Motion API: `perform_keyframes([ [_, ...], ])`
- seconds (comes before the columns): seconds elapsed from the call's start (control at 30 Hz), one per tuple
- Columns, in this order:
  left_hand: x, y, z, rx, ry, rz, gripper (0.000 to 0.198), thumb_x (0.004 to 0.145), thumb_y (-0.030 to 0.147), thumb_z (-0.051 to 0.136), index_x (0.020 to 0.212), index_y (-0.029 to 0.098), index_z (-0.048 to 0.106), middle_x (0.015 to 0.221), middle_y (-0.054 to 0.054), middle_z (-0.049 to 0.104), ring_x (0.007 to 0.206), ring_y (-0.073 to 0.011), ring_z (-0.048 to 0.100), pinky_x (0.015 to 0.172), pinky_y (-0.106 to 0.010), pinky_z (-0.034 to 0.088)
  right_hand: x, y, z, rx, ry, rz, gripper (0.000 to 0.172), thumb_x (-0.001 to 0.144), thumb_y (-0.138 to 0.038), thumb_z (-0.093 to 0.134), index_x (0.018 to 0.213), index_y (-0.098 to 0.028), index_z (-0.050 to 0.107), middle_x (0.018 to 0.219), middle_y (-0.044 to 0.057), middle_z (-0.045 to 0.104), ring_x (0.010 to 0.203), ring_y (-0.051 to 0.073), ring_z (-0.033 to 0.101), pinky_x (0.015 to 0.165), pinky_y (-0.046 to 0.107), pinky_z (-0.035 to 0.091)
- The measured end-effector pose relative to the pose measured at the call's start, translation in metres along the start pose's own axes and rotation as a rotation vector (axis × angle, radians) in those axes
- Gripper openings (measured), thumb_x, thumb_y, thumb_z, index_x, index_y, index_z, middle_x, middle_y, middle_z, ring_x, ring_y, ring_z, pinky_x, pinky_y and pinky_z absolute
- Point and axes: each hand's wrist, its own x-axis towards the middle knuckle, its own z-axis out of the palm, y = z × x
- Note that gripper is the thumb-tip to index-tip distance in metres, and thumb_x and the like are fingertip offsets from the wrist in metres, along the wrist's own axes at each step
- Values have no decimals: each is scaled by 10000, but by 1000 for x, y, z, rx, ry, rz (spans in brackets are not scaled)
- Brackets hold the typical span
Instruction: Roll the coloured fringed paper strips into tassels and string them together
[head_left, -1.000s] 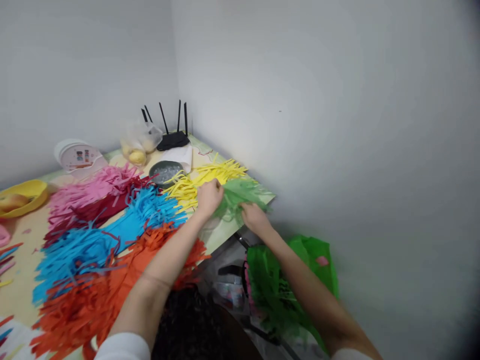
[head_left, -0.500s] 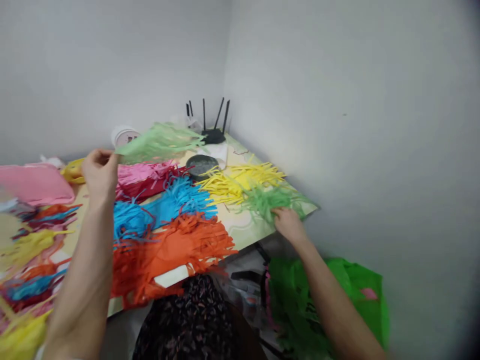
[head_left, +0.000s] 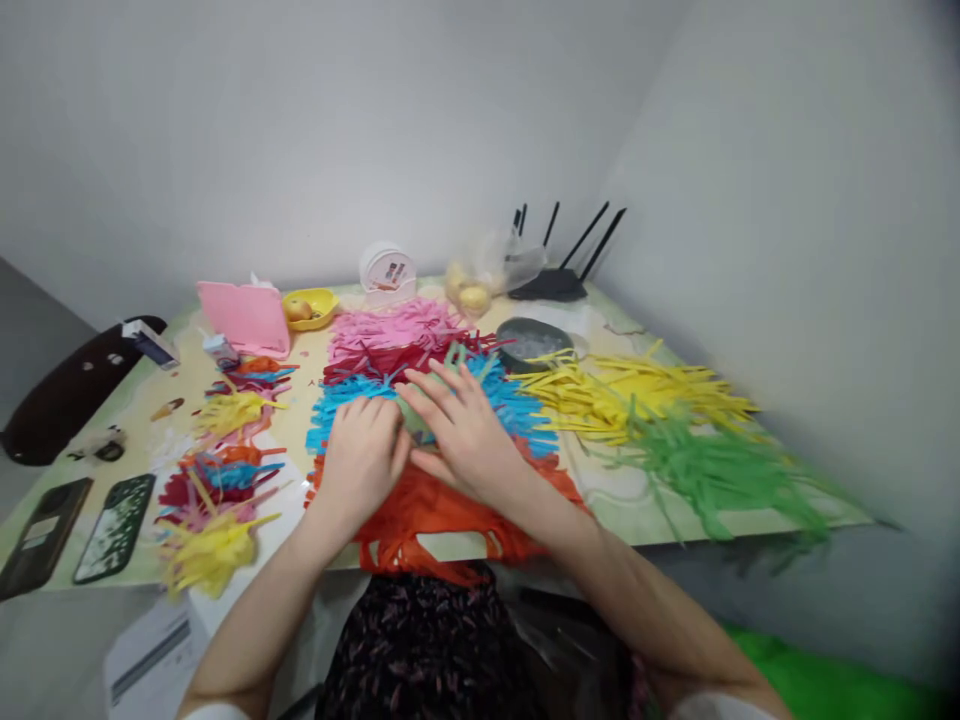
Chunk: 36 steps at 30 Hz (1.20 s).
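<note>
over the middle of the surface (head_left: 615, 500), both hands meet on a pale green fringe piece (head_left: 417, 415).

the left hand (head_left: 361, 457) is curled, knuckles up, pressing the near edge of the pale green fringe piece; whether its fingers pinch the paper cannot be told. the right hand (head_left: 463, 432) lies flat with fingers spread across the same piece, just beside the left hand. the piece rests on top of the blue fringe pile (head_left: 517, 405), with the orange fringe pile (head_left: 442, 515) touching the near side of the hands and the dark red fringe pile (head_left: 375, 360) and pink fringe pile (head_left: 390, 325) beyond. to the right lie the yellow fringe pile (head_left: 630, 395) and the green fringe pile (head_left: 720, 470), well apart from the hands.
</note>
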Motion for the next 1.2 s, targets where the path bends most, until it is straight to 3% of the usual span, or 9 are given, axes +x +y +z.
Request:
perform_keyframes([
  [0.17, -20, -25, 4, -116, -12, -81, 89, 891, 165, 474, 871, 176, 560, 878, -92, 667, 884, -259, 592, 812, -388, 446, 11, 12, 26, 67, -137, 13, 293, 839, -108, 571, 1110, -169, 663, 1144, 120, 712, 1116, 286, 602, 1073, 523, 402],
  [0.3, -17, -45, 15, -537, -48, -149, 282, 769, 82, 491, 1023, 169, 578, 1047, -85, 680, 987, -231, 615, 877, -355, 468, 15, 13, 8, 187, -176, 69, 246, 854, -100, 505, 1033, -156, 665, 994, 119, 735, 938, 244, 664, 847, 368, 518],
  [0.47, -8, -57, 18, -975, -174, -232, 165, 730, 107, 477, 837, 160, 589, 770, -3, 623, 707, -146, 565, 661, -246, 437, 20, 19, -15, 375, -256, 218, 177, 867, -175, 508, 995, -191, 629, 902, 55, 729, 784, 188, 672, 720, 280, 492],
  [0.57, -6, -59, 16, -1192, -205, -288, 273, 702, 107, 484, 937, 152, 615, 770, 7, 616, 673, -128, 551, 613, -216, 420, 16, 25, -19, 485, -286, 283, 272, 763, -88, 485, 966, -200, 627, 860, 28, 720, 752, 174, 664, 685, 259, 479],
  [0.67, -7, -61, 17, -1323, -191, -284, 433, 658, 71, 485, 1049, 160, 648, 902, -19, 667, 782, -141, 594, 674, -214, 442, 9, 27, -19, 596, -177, 335, 398, 699, -49, 457, 1005, -214, 649, 963, 30, 723, 880, 185, 670, 781, 278, 494],
  [0.87, -10, -59, 23, -1403, -170, -254, 482, 659, 30, 490, 1063, 183, 705, 1097, -44, 713, 1000, -196, 637, 849, -272, 475, -2, 29, -12, 834, -120, 414, 572, 710, -96, 569, 1258, -249, 620, 1116, 46, 717, 1007, 212, 667, 840, 309, 518],
  [0.97, -9, -58, 20, -1381, -190, -199, 459, 728, 53, 528, 1135, 194, 686, 1219, -57, 686, 1113, -221, 624, 937, -307, 477, -5, 32, -8, 893, -148, 403, 442, 730, -109, 581, 1126, -250, 716, 1077, 40, 743, 963, 209, 688, 822, 307, 528],
  [1.07, -9, -65, 10, -1273, -342, -45, 479, 827, 122, 548, 1291, 218, 612, 1349, -72, 622, 1215, -243, 584, 1015, -342, 460, -6, 37, -10, 905, -135, 366, 374, 727, -69, 510, 909, -243, 786, 926, 26, 762, 858, 183, 700, 768, 286, 532],
  [1.2, -9, -85, 1, -1127, -582, 153, 593, 888, 177, 565, 1461, 276, 449, 1521, -70, 464, 1388, -261, 439, 1149, -378, 343, -2, 46, -23, 873, -136, 270, 424, 706, -32, 463, 845, -250, 799, 839, 16, 740, 768, 153, 677, 698, 260, 521],
])
